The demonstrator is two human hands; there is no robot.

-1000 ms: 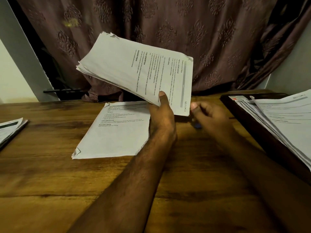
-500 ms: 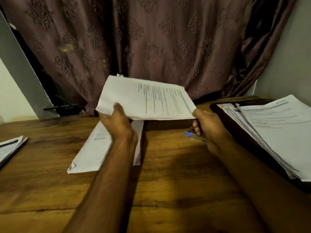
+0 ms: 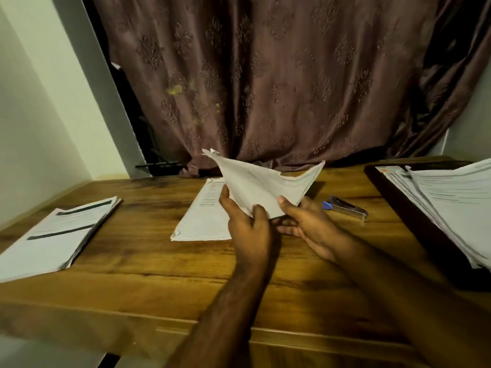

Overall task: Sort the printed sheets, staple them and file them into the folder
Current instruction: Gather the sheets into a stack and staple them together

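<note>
I see the wooden table [image 3: 164, 264] with the dark folder [image 3: 414, 216] at right, piled with sheets. The held sheaf of printed sheets [image 3: 263, 187] has come down from half a second ago and now sags over the flat stack [image 3: 202, 221] at centre. My right hand [image 3: 308, 224] has let go of the stapler [image 3: 345, 208], lying just beside, and pinches the sheaf; my left hand [image 3: 247, 227] grips its near corner.
</note>
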